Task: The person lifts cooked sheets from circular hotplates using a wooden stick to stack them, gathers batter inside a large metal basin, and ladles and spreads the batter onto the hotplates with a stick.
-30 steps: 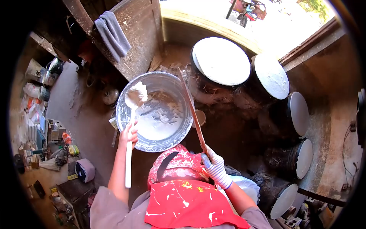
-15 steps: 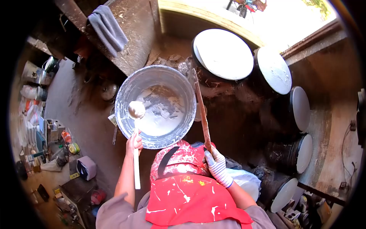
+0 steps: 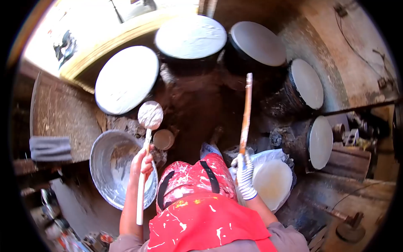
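Note:
My left hand, bare, is closed round the long pale handle of a ladle. A heap of thick white material fills the ladle's bowl, which is held up beyond the basin's far rim. Below and beside that hand stands a large grey basin with white residue on its walls. A striped glove covers my right hand, whose fingers are wrapped round a long wooden stick pointing away from me. Close to the gloved hand is a round container with a pale top and plastic around it.
Several drums with round white tops stand in an arc, among them a left one, a back one and a right one. A grey towel hangs at the left. A small round container sits beside the basin.
My view has turned to the right, so the basin now appears further left. The ladle, over the basin before, is now beyond its rim and heaped white. The stick stays in my right hand.

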Demonstrator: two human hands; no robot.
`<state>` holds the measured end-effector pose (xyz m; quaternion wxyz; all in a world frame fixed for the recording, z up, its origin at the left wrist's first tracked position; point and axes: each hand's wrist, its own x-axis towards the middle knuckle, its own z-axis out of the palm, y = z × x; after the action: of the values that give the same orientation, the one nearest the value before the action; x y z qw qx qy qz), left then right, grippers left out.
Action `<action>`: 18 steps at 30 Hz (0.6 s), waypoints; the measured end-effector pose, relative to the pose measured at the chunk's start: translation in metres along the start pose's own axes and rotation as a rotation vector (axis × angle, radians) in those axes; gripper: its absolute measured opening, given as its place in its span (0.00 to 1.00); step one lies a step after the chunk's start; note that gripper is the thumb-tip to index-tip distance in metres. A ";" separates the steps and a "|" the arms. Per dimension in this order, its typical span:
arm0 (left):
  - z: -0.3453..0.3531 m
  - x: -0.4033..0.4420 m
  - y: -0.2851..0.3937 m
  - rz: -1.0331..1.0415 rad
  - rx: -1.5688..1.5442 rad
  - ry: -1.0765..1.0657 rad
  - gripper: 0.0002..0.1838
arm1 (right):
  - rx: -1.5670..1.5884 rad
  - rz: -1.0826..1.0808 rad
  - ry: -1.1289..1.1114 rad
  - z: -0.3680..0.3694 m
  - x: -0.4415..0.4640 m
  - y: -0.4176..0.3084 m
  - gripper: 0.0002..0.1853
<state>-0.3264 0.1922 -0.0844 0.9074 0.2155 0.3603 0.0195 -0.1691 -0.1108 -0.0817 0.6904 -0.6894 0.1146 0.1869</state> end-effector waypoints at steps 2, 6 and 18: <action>0.066 0.027 0.014 -0.087 -0.027 -0.057 0.20 | -0.016 -0.038 0.116 -0.045 0.036 -0.029 0.10; 0.177 0.106 0.026 -0.156 0.024 -0.150 0.20 | -0.051 -0.219 0.325 -0.113 0.116 -0.052 0.18; 0.423 0.243 0.043 -0.180 0.467 -0.156 0.21 | -0.772 -0.562 0.314 -0.232 0.228 -0.180 0.21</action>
<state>0.1386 0.1179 0.0504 0.8561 0.3869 0.3018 -0.1619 0.1356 -0.3153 -0.0181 0.3831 -0.9185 -0.0507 -0.0835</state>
